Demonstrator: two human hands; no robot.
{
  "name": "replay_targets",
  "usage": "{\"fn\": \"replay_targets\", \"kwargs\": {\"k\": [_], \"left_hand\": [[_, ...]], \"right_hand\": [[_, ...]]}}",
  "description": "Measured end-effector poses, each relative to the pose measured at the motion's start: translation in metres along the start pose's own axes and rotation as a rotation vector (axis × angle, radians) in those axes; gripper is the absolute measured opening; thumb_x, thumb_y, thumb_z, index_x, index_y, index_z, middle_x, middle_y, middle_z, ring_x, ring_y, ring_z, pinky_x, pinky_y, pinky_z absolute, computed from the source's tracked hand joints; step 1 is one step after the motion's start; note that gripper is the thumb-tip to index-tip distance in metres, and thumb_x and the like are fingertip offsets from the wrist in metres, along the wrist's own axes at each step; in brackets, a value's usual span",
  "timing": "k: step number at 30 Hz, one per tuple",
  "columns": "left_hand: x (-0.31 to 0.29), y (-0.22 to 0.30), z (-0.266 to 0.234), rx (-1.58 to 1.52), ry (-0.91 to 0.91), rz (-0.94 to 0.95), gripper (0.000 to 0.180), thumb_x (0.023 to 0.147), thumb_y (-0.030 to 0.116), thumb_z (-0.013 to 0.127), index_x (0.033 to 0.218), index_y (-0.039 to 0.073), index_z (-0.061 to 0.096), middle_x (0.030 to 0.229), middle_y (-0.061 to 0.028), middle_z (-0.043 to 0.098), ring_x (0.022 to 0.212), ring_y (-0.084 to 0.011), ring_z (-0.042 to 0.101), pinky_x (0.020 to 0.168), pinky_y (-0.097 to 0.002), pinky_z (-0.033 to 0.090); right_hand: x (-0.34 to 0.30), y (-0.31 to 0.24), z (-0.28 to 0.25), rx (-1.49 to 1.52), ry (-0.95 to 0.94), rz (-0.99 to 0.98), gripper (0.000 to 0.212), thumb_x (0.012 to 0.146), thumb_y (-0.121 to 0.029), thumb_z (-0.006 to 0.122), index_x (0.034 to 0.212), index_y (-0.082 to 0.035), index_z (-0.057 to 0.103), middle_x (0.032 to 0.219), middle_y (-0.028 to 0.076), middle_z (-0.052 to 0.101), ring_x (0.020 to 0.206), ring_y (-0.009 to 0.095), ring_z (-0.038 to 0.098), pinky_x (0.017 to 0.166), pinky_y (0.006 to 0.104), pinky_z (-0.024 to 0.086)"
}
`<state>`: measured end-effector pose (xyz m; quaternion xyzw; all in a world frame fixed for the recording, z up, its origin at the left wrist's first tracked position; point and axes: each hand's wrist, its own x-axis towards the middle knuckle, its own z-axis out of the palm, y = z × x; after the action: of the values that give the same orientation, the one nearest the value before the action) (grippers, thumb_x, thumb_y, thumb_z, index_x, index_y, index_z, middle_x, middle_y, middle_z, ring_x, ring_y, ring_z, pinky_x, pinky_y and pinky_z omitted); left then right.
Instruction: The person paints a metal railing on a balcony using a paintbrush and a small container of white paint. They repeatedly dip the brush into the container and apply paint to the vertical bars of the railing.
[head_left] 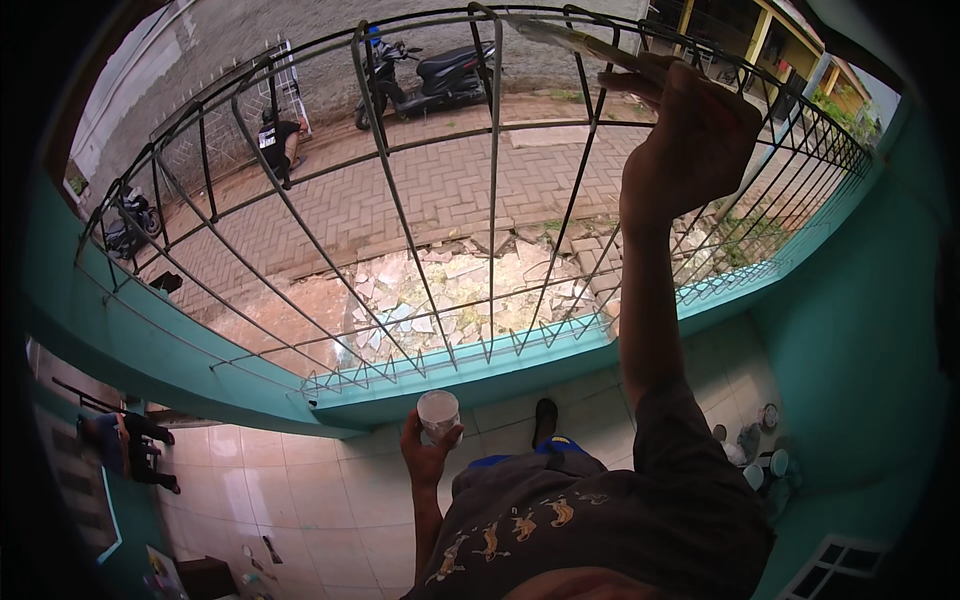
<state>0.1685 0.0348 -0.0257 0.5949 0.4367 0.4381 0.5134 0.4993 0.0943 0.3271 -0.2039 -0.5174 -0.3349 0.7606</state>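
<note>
My left hand [428,462] is wrapped round a small whitish plastic cup [438,408], held low in front of the sill. What the cup contains is hard to make out. Raised high on the right, my right hand [690,145] is closed on the handle of a flat paintbrush [565,38]. Its pale head points left, close to the top of the dark metal window grille [496,160]; I cannot tell if it touches the bars.
A turquoise sill [480,383] runs below the grille. Outside lie broken tiles [480,290] and a paved lane with a black scooter [430,75] and a crouching person [278,145]. Containers [760,470] stand at the right wall. Another person [125,445] is at the lower left.
</note>
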Motion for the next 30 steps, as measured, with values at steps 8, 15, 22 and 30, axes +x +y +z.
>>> {"fn": "replay_targets", "kwargs": {"k": [8, 15, 22, 30], "left_hand": [[0.0, 0.004, 0.0, 0.003, 0.002, -0.014, 0.066, 0.066, 0.023, 0.091, 0.12, 0.002, 0.059, 0.11, -0.0114, 0.065, 0.106, -0.0238, 0.062, 0.093, -0.0384, 0.048], [0.003, 0.004, 0.003, 0.001, -0.017, 0.0, 0.064, 0.066, 0.022, 0.091, 0.119, 0.003, 0.06, 0.109, -0.0105, 0.066, 0.105, -0.0228, 0.062, 0.092, -0.0377, 0.048], [0.005, 0.01, 0.007, -0.011, -0.034, 0.012, 0.064, 0.066, 0.021, 0.091, 0.119, 0.003, 0.061, 0.108, -0.0095, 0.066, 0.104, -0.022, 0.062, 0.092, -0.0371, 0.048], [0.006, 0.01, 0.008, -0.011, -0.032, 0.002, 0.062, 0.066, 0.021, 0.091, 0.117, 0.003, 0.061, 0.107, -0.0096, 0.067, 0.103, -0.0217, 0.063, 0.091, -0.0371, 0.048]], "right_hand": [[0.007, 0.007, 0.006, 0.082, 0.054, -0.016, 0.016, 0.093, 0.001, 0.061, 0.102, 0.004, 0.049, 0.087, 0.018, 0.066, 0.075, 0.026, 0.072, 0.059, 0.0345, 0.066], [0.007, 0.018, -0.008, -0.136, 0.004, -0.031, 0.017, 0.094, -0.003, 0.061, 0.101, 0.004, 0.048, 0.085, 0.022, 0.067, 0.071, 0.028, 0.072, 0.056, 0.0322, 0.064], [0.005, 0.014, -0.009, 0.007, 0.122, 0.068, 0.018, 0.095, -0.006, 0.06, 0.101, 0.003, 0.046, 0.086, 0.024, 0.067, 0.069, 0.031, 0.072, 0.056, 0.0337, 0.065], [0.007, 0.008, -0.01, 0.057, 0.056, 0.093, 0.016, 0.095, -0.006, 0.061, 0.101, 0.002, 0.048, 0.083, 0.022, 0.068, 0.071, 0.027, 0.072, 0.054, 0.0327, 0.064]]}}
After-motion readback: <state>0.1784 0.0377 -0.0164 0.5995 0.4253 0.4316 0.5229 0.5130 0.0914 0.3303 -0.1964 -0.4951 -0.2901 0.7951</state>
